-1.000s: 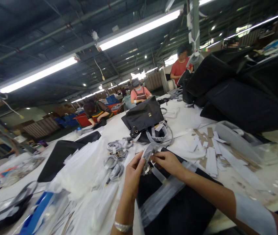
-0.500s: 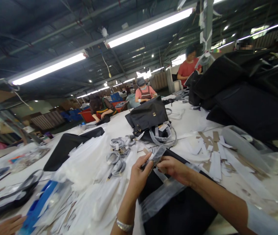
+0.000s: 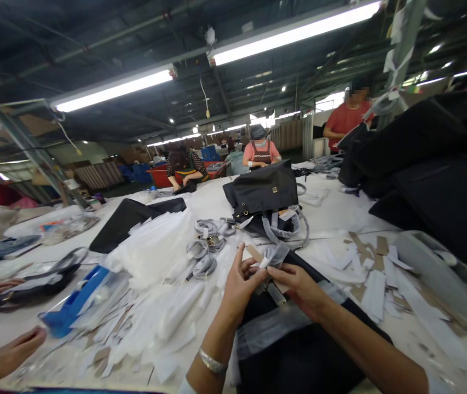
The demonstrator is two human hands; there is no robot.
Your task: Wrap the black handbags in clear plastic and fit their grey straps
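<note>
A black bag (image 3: 294,355) lies flat in front of me, with a band of clear plastic film (image 3: 276,327) across it. Above its far end, both hands meet at a small bundle of translucent plastic wrap (image 3: 276,256). My left hand (image 3: 239,284) pinches the bundle's left side between thumb and fingers, its index finger raised. Beside that finger a brown card strip (image 3: 253,253) sticks up. From the right, my right hand (image 3: 301,290) grips the wrap's lower edge with thumb and fingertips. What lies inside the wrap is hidden.
Coiled grey wrapped straps (image 3: 204,249) lie left of my hands, near white plastic sheets (image 3: 146,251). A black handbag (image 3: 261,189) stands beyond. Paper scraps (image 3: 375,284) and a clear bin (image 3: 434,273) are at right. A co-worker's hands (image 3: 19,350) reach in at left, near a blue holder (image 3: 73,306).
The view has swung left, so things sit further right. My left index finger has lifted, and the brown card shows more. The co-worker's hand at left has moved off the blue holder.
</note>
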